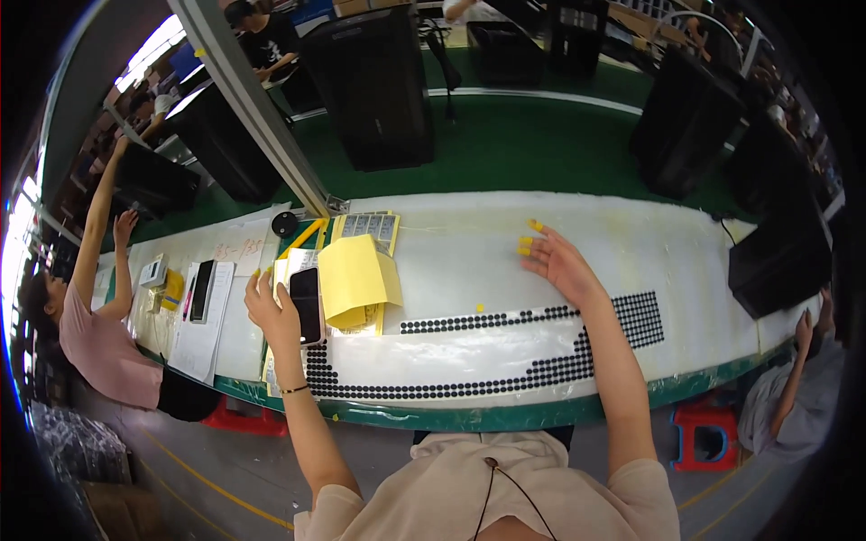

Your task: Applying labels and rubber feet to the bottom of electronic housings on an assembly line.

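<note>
My left hand point(272, 308) is beside a dark-screened phone point(306, 305), its fingers apart and nothing seen in it. My right hand point(561, 267) hovers over the white table top, fingers spread and holding nothing, with yellow finger covers on some fingertips. Below it lies a clear backing sheet point(451, 357), with rows of small round black pads point(433, 391) along its edges and a block of them at its right end. Right of the phone stands a folded yellow card point(354, 278), on top of label sheets point(372, 227).
A green conveyor point(532, 144) runs behind the white table point(649, 239), carrying tall black cabinets point(370, 90). A metal post point(257, 108) rises at the table's back edge. Papers and another phone point(201, 290) lie at left, near a co-worker point(117, 347). Another person point(789, 397) is at right.
</note>
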`<control>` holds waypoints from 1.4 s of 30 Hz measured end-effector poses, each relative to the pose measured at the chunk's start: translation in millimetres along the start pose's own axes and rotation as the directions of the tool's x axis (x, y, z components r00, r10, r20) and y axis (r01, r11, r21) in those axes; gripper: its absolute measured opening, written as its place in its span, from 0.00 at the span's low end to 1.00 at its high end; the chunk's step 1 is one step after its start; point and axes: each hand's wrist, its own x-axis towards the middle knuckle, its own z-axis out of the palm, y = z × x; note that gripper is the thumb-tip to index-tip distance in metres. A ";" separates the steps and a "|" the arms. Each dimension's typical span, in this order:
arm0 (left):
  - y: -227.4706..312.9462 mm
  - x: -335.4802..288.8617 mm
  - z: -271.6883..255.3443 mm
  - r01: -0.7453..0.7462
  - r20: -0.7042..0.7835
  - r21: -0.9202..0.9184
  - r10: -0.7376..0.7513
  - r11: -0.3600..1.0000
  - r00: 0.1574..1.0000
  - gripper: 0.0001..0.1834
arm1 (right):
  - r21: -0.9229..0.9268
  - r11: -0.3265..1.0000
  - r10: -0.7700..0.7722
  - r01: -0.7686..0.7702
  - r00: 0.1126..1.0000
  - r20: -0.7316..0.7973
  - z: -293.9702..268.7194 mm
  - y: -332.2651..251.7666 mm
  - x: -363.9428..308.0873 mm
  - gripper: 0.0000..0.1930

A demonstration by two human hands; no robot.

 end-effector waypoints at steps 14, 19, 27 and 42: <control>167.1 -155.1 -33.3 -0.390 0.318 -0.672 0.720 0.630 0.617 0.21 | -0.207 0.910 -0.414 0.360 0.819 -0.397 -4.2 -28.6 -97.7 0.17; 169.4 -166.3 -29.7 -0.511 0.271 -0.596 0.754 0.620 0.599 0.20 | -0.224 0.892 -0.451 0.394 0.724 -0.522 -29.1 -17.3 -152.7 0.16; 172.5 -177.3 -32.1 -0.599 0.044 -0.680 0.839 0.423 0.542 0.06 | -0.354 0.798 -0.602 0.487 0.626 -0.496 -42.5 -16.0 -173.8 0.13; 160.4 -199.9 -33.2 -0.712 -0.019 -0.524 0.829 0.467 0.559 0.07 | -0.463 0.748 -0.664 0.476 0.553 -0.503 -38.8 -8.2 -177.4 0.12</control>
